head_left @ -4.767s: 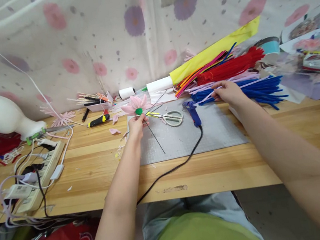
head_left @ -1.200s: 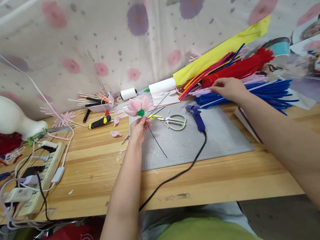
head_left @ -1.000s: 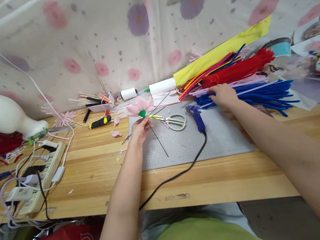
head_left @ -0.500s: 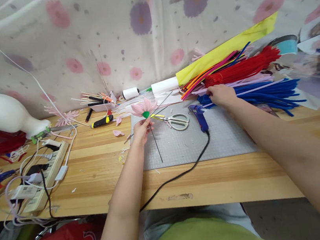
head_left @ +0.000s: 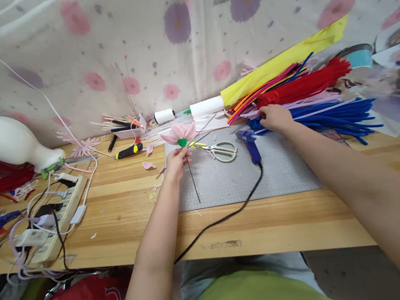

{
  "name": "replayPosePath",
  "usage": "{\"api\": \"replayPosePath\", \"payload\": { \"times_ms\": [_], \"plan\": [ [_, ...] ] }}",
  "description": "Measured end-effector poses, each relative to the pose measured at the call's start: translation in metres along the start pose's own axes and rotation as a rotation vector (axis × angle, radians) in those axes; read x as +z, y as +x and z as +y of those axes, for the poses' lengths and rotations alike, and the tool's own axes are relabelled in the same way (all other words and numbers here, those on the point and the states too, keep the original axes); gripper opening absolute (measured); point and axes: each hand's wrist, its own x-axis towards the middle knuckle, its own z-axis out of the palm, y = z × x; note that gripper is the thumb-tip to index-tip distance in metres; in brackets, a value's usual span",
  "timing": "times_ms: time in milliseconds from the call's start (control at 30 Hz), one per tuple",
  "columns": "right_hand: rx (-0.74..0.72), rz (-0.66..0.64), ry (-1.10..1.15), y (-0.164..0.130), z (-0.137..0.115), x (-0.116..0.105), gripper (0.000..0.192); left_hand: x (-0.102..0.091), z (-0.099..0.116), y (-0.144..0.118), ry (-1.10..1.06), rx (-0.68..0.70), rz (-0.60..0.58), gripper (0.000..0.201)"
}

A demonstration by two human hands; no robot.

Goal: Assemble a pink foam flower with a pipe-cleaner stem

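A pink handmade flower with a green base and a thin dark stem is pinched in my left hand, above the grey cutting mat. Its stem points down toward me. My right hand reaches to the pipe cleaners at the right, its fingers closed at the left end of the blue bundle and a few lilac stems; what the fingertips grip is hidden. Between my hands lie scissors with pale handles and a blue glue gun.
Red pipe cleaners and a yellow sheet lie at the back right. A yellow-black cutter, white thread spool, power strip with cables and white foam head form stand leftward. The glue gun's cord crosses the front edge.
The flower has tipped slightly to the left, and the lower end of its stem has shifted a little left. My right hand stays at the pipe cleaners.
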Motion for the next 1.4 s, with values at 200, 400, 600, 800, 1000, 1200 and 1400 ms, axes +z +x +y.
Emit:
{"api": "replayPosePath", "payload": {
  "times_ms": [200,400,600,800,1000,1200,1400],
  "plan": [
    [0.193,0.031,0.211,0.002,0.0,0.0,0.025,-0.001,0.002,-0.002,-0.034,-0.03,0.01,0.014],
    [0.216,0.108,0.62,0.009,-0.015,0.002,0.025,0.003,0.004,-0.004,-0.058,-0.044,0.013,0.013],
    [0.056,0.206,1.022,0.021,-0.08,-0.038,0.022,0.009,0.012,0.004,-0.113,-0.008,0.04,0.015],
    [-0.212,-0.074,1.666,0.009,-0.176,-0.104,0.021,0.019,0.029,0.007,-0.152,0.066,0.022,0.01],
    [-0.141,-0.256,2.013,0.002,-0.233,-0.113,0.012,0.01,0.047,0.001,-0.141,0.128,0.002,0.019],
    [0.105,-0.283,2.203,0.019,-0.231,-0.092,0.012,-0.014,0.072,-0.002,-0.02,0.158,-0.097,0.021],
    [0.13,-0.31,2.119,-0.002,-0.224,-0.056,0.017,-0.003,0.066,-0.005,0.008,0.009,-0.159,0.015]
  ]
}}
